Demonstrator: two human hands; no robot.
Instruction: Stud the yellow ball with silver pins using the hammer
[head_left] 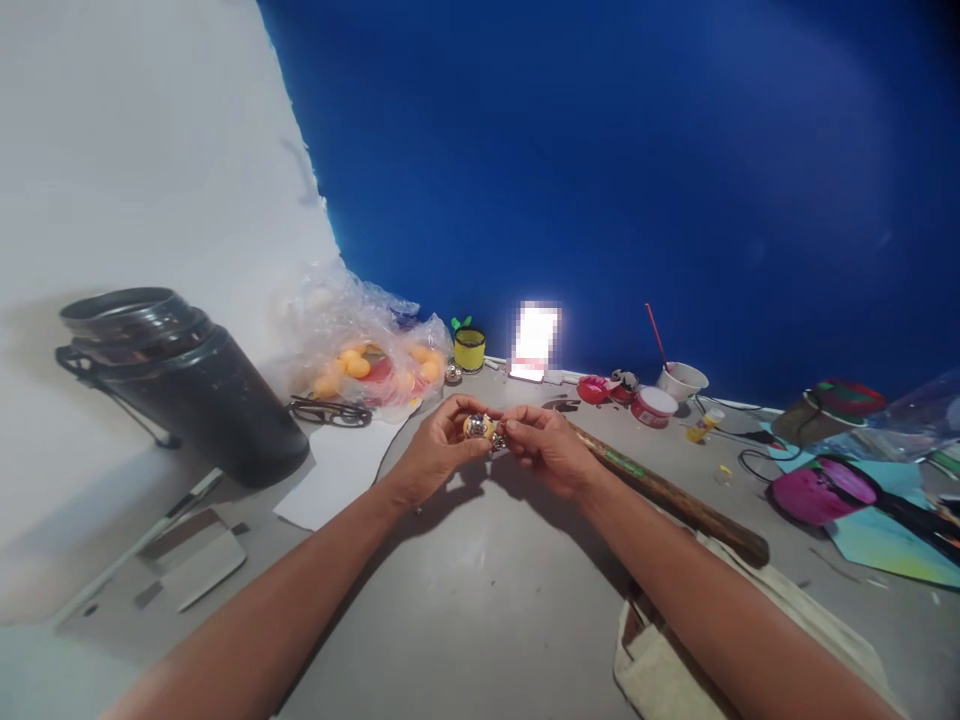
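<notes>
In the head view, a small round yellow ornament (478, 427) with dark and silvery markings is held just above the grey table. My left hand (439, 445) is closed around its left side, thumb below and fingers behind. Fingertips of my right hand (546, 445) pinch at the ornament's right end, where a small shiny dark part (500, 440) shows. Exactly what that part is cannot be made out, as the fingers cover some of it. Both hands meet over the middle of the table (487, 600).
At left stand a black flask (172, 390), glasses (330, 410), white paper (337, 475) and a plastic bag (367, 350) with orange balls. Toward the right lie a wooden stick (675, 490), a beige cloth (667, 655), a pink pot (821, 490) and a white cup (682, 380). A bright screen (535, 340) leans at the blue wall.
</notes>
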